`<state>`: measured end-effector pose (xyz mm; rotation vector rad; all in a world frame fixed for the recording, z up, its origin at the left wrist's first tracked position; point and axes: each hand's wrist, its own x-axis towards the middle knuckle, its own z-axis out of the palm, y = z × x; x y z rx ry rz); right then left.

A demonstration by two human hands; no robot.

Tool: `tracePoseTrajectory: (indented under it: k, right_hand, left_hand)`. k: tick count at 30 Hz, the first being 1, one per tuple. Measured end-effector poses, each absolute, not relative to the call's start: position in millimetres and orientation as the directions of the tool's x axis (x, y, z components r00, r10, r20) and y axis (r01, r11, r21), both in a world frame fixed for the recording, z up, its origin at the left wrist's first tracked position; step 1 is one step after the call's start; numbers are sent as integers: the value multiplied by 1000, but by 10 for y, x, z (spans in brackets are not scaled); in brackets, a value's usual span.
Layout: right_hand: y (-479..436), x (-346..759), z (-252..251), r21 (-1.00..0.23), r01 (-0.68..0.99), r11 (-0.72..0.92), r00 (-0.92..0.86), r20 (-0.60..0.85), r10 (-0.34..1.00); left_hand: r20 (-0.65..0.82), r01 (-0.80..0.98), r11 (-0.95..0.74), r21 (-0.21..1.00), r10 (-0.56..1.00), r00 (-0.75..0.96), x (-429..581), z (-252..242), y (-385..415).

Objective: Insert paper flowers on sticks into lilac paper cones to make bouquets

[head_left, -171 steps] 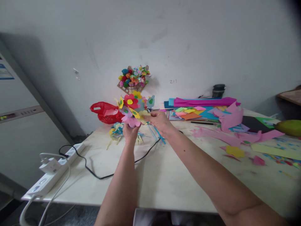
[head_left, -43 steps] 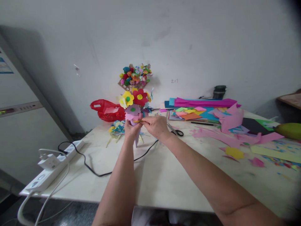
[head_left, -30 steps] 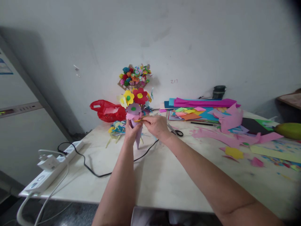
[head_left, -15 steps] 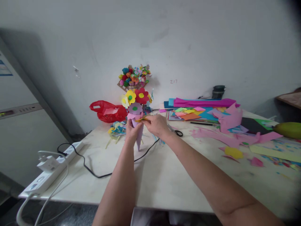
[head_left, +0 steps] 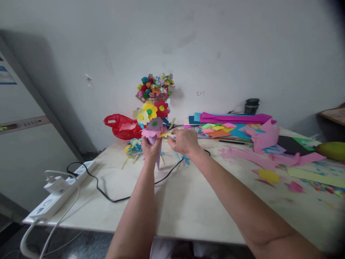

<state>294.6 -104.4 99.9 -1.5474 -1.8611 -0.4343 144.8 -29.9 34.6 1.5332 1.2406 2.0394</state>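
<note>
A lavender paper cone stands point down, with its tip at or near the tabletop. My left hand is wrapped round its upper part just below a pink scalloped collar. Out of the cone rises a bunch of paper flowers: a yellow flower, a red flower, a cream flower and a purple flower. My right hand is just right of the collar, thumb and forefinger a little apart, beside a small yellow piece at the collar's edge.
A red plastic bag and paper scraps lie behind to the left. A black cable crosses the table from a white power strip. Coloured sheets and pink offcuts cover the right side. Another flower bouquet is at the wall.
My right hand has drawn slightly right, and its fingers have parted from the yellow piece. The bouquet has tilted or turned a little in my left hand, its flowers shifting left.
</note>
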Motion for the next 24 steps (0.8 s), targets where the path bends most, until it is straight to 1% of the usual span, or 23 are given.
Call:
tracePoseTrajectory:
  k: [3,6,8,10,12,14,16,18,19,24]
  right_hand:
    - [-1057,3003,1047,-230,937,262,-25,705,709]
    - [-1066,3041,1085,-368,876,310,81,748,659]
    - [-1051,3049,1095,-461,804,376,142,763,631]
    - [-1014,3047,1094,-545,689,478,151,753,641]
    - [-964,3039,1089,-633,535,560,133,718,683]
    - [-920,3030,1088,-725,364,585,106,656,747]
    - [-895,3023,1090,-796,206,569,69,591,803]
    - [-889,3016,1093,-829,92,551,31,556,831]
    - [-891,3014,1094,-833,61,550,21,552,833]
    - [-915,3010,1095,-817,58,574,25,576,817]
  left_hand:
    - [639,255,-591,766,651,-410,1440,343,-300]
    - [621,297,-547,783,664,-416,1457,359,-336]
    - [605,340,-501,796,680,-415,1473,380,-373]
    - [597,386,-462,799,689,-411,1489,405,-411]
    - [599,440,-428,790,693,-401,1502,426,-443]
    - [605,492,-399,774,695,-388,1515,437,-464]
    - [618,550,-373,747,696,-366,1529,435,-474]
    - [630,608,-343,716,694,-349,1544,424,-474]
    - [635,632,-330,701,692,-343,1551,416,-471]
    - [644,672,-304,676,688,-336,1568,389,-446]
